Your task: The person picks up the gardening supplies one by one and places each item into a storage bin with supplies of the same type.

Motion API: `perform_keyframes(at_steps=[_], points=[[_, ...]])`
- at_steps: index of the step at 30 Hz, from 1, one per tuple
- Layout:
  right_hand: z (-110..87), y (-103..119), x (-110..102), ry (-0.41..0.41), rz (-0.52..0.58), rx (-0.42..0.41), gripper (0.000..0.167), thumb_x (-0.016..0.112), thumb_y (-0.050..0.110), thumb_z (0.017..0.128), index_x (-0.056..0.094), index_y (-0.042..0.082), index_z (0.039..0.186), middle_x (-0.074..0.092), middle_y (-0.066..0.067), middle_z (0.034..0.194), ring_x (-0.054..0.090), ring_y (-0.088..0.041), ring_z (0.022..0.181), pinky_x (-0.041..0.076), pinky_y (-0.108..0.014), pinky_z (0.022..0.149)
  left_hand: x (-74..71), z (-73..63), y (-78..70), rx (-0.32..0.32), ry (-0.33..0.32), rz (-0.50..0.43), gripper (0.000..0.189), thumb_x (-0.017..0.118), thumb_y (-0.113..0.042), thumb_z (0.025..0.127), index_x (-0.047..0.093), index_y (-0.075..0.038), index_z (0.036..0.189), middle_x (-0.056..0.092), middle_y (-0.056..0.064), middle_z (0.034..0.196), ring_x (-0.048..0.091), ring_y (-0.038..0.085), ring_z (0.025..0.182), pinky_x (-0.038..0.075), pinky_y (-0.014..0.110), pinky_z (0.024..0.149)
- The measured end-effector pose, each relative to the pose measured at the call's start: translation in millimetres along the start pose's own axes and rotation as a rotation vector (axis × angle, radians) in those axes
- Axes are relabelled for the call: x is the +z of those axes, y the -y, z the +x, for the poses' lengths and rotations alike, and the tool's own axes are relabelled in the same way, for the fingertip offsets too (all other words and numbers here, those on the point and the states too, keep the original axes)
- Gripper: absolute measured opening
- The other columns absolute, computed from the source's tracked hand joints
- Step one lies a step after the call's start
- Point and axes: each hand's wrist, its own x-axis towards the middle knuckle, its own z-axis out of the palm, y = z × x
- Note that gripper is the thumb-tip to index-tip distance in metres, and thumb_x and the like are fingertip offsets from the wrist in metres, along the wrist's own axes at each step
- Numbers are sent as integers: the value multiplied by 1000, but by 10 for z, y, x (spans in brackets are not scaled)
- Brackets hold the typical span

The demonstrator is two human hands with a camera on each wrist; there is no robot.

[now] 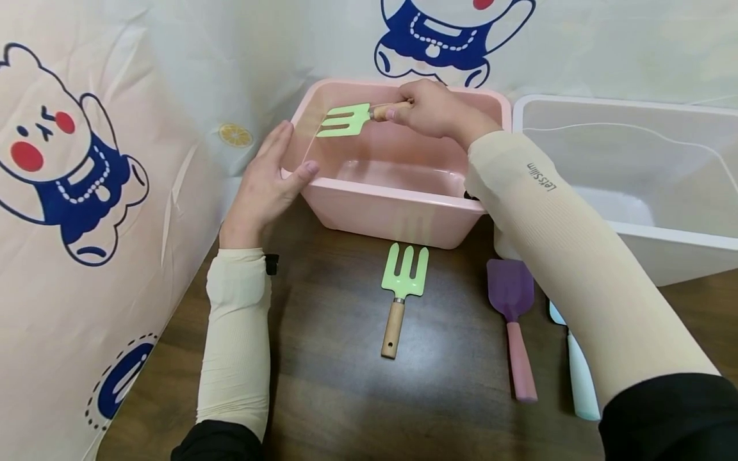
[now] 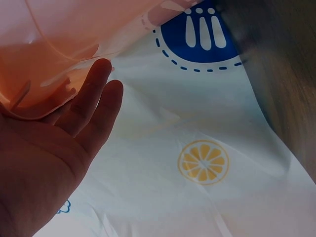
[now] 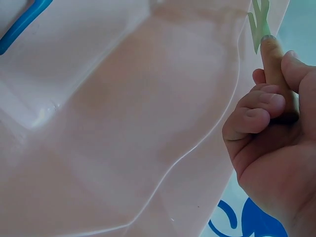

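My right hand [image 1: 435, 112] grips the wooden handle of a light green garden hand fork [image 1: 348, 120]. It holds the fork sideways over the back of a pink plastic bin [image 1: 392, 221], tines pointing left. In the right wrist view the fingers and thumb wrap round the handle [image 3: 274, 64]. My left hand [image 1: 265, 182] touches the bin's left end, thumb at the front rim and fingers extended along the outer side. The left wrist view shows two straight fingers [image 2: 94, 94] beside the pink wall. A second green hand fork [image 1: 405, 275] with a wooden handle lies before the bin.
A white bin [image 1: 692, 256] stands just right of the pink one. On the dark wooden table [image 1: 328, 384] lie a purple scoop with a pink handle [image 1: 512, 294] and a light blue tool [image 1: 582, 378], partly hidden by my right arm. Printed cloth [image 1: 190, 83] hangs behind and to the left.
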Motion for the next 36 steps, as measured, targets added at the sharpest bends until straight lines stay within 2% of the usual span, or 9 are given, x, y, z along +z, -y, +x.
perform_keyframes(at_steps=[7,12,15,23,29,31,33,36], points=[[-48,-13,-47,-19,6,10,47,55,56,99,64,11,111,55,-7,100,48,-21,88,40,-34,73,14,4,-45,5,1,-19,96,52,-78,87,22,-25,162,17,-14,166,13,2,148,13,33,120],[-67,-16,-81,-1,42,67,48,53,56,100,64,15,122,56,-7,103,48,-22,74,42,-34,59,17,18,-75,8,5,-20,94,53,-75,89,22,-25,162,17,-13,166,12,2,148,12,32,120],[-74,-18,-92,6,54,86,51,54,59,98,64,18,125,56,-8,103,47,-24,69,41,-34,55,11,25,-90,4,7,-23,94,53,-75,89,22,-25,162,17,-13,166,12,2,148,12,31,120],[-112,-41,-64,57,22,49,52,53,61,97,62,21,129,54,-8,102,49,-25,70,44,-35,58,2,18,-103,-19,13,-12,97,52,-78,87,20,-25,163,15,-14,166,12,3,149,12,34,120],[-154,-58,-55,107,14,60,50,53,55,100,58,30,142,56,-7,110,53,-27,83,46,-37,69,20,22,-98,-14,18,-12,98,51,-80,86,20,-25,163,15,-13,166,12,4,149,12,36,120],[-159,-64,-43,127,5,55,49,52,52,101,55,29,145,56,-5,113,53,-26,83,47,-35,69,24,22,-93,-6,20,-11,98,51,-78,87,20,-25,163,15,-12,166,12,4,149,12,35,120],[-152,-72,-22,147,-8,41,48,51,50,102,54,28,145,55,-7,108,52,-27,76,47,-35,63,26,19,-85,-1,25,-11,96,52,-77,88,20,-25,163,15,-12,166,12,4,149,12,36,120],[-131,-91,11,188,-32,24,40,52,47,104,60,24,135,53,-8,95,50,-25,67,44,-32,56,32,4,-65,2,28,-11,94,52,-74,90,20,-23,163,16,-10,166,13,6,149,13,37,121]])
